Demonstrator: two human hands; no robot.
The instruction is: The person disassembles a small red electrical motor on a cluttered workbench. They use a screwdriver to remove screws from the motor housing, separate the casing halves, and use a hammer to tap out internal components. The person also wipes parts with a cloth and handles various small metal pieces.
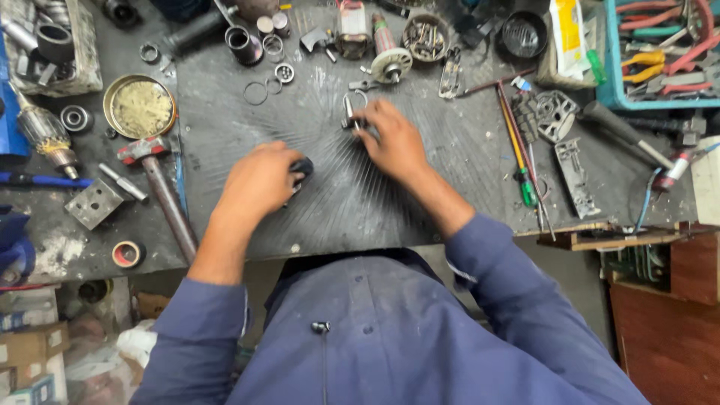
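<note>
Left hand [259,182]: curled shut around a small black part [303,166] at mid-bench.
Right hand [394,142]: fingers pinched on a small metal piece [350,114], just right of the left.
Brass tin [139,106]: far left, pale grease inside.
Round tin [425,37]: far side, screws.
Teal tray [660,52]: far right, pliers.

The bench mat [330,217] is black with pale radiating scratch lines. The sleeves [517,300] are dusty blue. A hammer [154,176] has a red-marked head; the round tin [139,106] looks brass-coloured with yellowish contents. A screwdriver [527,187] has a green handle, and the crate [611,82] is teal.
</note>
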